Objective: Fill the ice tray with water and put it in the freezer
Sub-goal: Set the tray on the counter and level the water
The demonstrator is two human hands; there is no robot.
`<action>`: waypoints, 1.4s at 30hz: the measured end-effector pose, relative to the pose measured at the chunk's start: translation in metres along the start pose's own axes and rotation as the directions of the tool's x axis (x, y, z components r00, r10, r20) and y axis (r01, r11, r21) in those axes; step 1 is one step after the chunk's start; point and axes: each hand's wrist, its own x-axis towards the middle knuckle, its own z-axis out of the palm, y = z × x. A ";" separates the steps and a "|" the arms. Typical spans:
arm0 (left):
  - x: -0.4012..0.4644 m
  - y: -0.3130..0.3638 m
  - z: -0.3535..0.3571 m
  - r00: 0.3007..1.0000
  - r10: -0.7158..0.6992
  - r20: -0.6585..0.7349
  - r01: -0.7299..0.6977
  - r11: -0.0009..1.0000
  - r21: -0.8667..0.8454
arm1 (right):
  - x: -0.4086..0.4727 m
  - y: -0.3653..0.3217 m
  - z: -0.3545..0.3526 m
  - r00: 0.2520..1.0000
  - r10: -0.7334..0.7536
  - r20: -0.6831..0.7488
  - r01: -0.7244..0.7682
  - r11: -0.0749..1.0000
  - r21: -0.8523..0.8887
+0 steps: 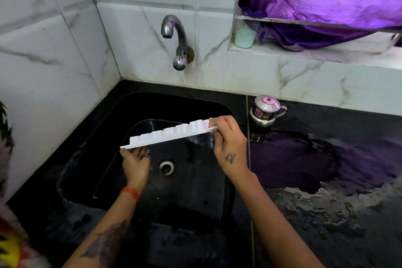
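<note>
White plastic ice tray (171, 135), bottom up, is held over the black sink (121, 115), its long axis left to right below the chrome tap (174, 30), left hand (136, 164) and right hand (228, 143) each gripping one end.

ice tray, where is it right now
In the head view the white ice tray is held over the black sink, upside down, left hand and right hand gripping its ends, below the tap.

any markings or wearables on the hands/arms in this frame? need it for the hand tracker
Both forearms are bare, with no sleeves or gloves. The left hand has an orange thread band at the wrist and a large dark tattoo on the forearm. The right hand has a small dark script-like tattoo on its back.
</note>
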 end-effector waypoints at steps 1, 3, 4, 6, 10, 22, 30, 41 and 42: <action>0.000 0.001 -0.001 1.000 0.001 0.002 -0.001 1.000 0.002 | 0.000 -0.001 0.000 1.000 0.002 -0.005 -0.002 1.000 0.004; 0.001 0.002 -0.002 1.000 0.004 0.008 -0.004 1.000 -0.001 | 0.000 -0.003 0.001 1.000 0.003 -0.017 -0.003 1.000 0.009; 0.001 0.002 -0.003 1.000 0.002 0.011 -0.002 1.000 -0.008 | -0.001 -0.004 0.001 1.000 0.002 -0.025 -0.002 1.000 0.012; 0.001 0.003 -0.004 1.000 0.000 0.016 0.000 1.000 -0.020 | -0.001 -0.006 0.001 0.999 0.005 -0.049 -0.004 1.000 0.023; 0.001 0.004 -0.004 1.000 0.000 0.017 0.000 0.999 -0.040 | -0.003 -0.008 0.003 0.996 0.001 -0.094 0.005 0.998 0.058; -0.010 0.019 -0.008 0.999 0.010 -0.050 0.002 0.974 0.228 | -0.018 0.013 -0.002 0.939 0.292 0.184 -0.288 0.956 -0.051; -0.021 0.038 -0.009 0.992 -0.086 0.091 0.018 0.819 0.573 | -0.022 0.032 -0.031 0.664 0.677 0.317 -0.675 0.726 -0.135; -0.068 0.050 0.038 0.952 -0.069 0.299 -0.092 0.865 0.493 | -0.037 0.076 -0.118 0.588 0.790 0.174 -0.766 0.613 -0.193; -0.074 0.050 0.044 0.946 -0.069 0.317 -0.098 0.870 0.483 | -0.040 0.081 -0.127 0.577 0.802 0.157 -0.778 0.598 -0.195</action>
